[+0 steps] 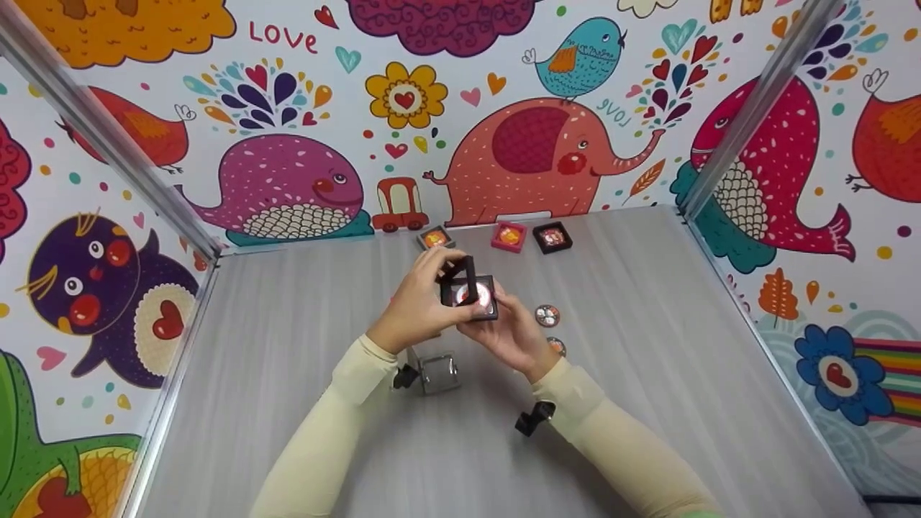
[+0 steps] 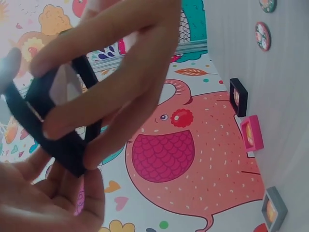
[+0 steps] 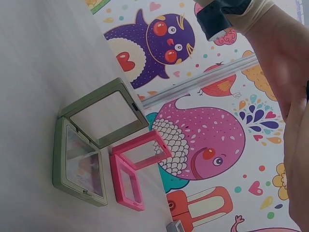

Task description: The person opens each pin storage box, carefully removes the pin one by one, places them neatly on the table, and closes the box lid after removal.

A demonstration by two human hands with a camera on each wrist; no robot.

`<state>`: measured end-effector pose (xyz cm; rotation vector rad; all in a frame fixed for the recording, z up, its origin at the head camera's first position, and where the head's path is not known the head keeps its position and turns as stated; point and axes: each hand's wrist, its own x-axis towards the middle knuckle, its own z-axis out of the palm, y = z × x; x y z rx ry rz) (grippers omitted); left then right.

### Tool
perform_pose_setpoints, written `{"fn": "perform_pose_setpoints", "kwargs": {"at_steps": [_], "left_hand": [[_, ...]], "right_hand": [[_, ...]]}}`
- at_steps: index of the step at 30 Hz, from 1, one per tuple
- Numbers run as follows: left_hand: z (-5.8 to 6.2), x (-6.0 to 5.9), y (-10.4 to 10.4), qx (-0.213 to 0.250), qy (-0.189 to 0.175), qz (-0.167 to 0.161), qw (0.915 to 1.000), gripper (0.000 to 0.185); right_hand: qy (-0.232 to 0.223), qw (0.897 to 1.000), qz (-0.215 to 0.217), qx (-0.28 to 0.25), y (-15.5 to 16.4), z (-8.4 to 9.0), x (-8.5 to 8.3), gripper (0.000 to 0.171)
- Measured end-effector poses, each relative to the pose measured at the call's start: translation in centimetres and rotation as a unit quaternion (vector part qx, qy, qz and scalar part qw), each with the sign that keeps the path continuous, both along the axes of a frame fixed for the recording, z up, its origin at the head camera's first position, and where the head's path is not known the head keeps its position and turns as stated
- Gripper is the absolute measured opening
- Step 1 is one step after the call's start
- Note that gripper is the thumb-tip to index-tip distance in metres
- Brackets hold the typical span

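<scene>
From the head view, I hold a small black display case (image 1: 469, 293) up over the middle of the grey desk (image 1: 647, 403). My left hand (image 1: 417, 306) comes at the case from its left side, fingers curled over its raised lid. My right hand (image 1: 514, 334) cups the case from below and to its right, fingers wrapped around the base. A round badge with red and white shows inside the case. Beyond the case, along the far edge of the desk, three closed cases stand in a row: a grey one (image 1: 434, 238), a pink one (image 1: 509, 236) and a black one (image 1: 552, 237). Just right of the black display case a loose round badge (image 1: 547, 315) lies flat on the desk, and a second badge (image 1: 556, 347) lies nearer me, partly hidden by my right wrist.

From the left wrist view, my left fingers (image 2: 116, 72) are pinched around the black lid frame (image 2: 53, 121), thumb on one side and the others across the clear window. Past the frame, on the desk, I see the black case (image 2: 238, 97), the pink case (image 2: 252, 133) and the grey case (image 2: 273, 209) in line, with two badges (image 2: 262, 36) further along.

From the right wrist view, the black display case itself is out of sight; only my left wrist and part of a hand (image 3: 285, 63) show at the right edge. On the desk lie an open green case (image 3: 91, 145) and, touching it, an open pink frame case (image 3: 135, 169).
</scene>
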<state>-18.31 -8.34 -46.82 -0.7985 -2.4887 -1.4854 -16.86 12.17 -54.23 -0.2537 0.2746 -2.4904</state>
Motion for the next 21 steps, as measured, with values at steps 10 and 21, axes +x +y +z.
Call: {"fn": "perform_pose_setpoints", "kwargs": {"at_steps": [10,21], "left_hand": [[0.0,0.2,-0.8,0.051,-0.038,0.007,0.998,0.083],[-0.7,0.2,-1.0,0.09,-0.051,0.012,0.9946,0.082]], "right_hand": [[-0.034,0.998,-0.022,0.046,0.7,0.4,-0.3,0.09],[-0.002,0.994,-0.038,0.103,1.1,0.8,-0.6,0.074]]}}
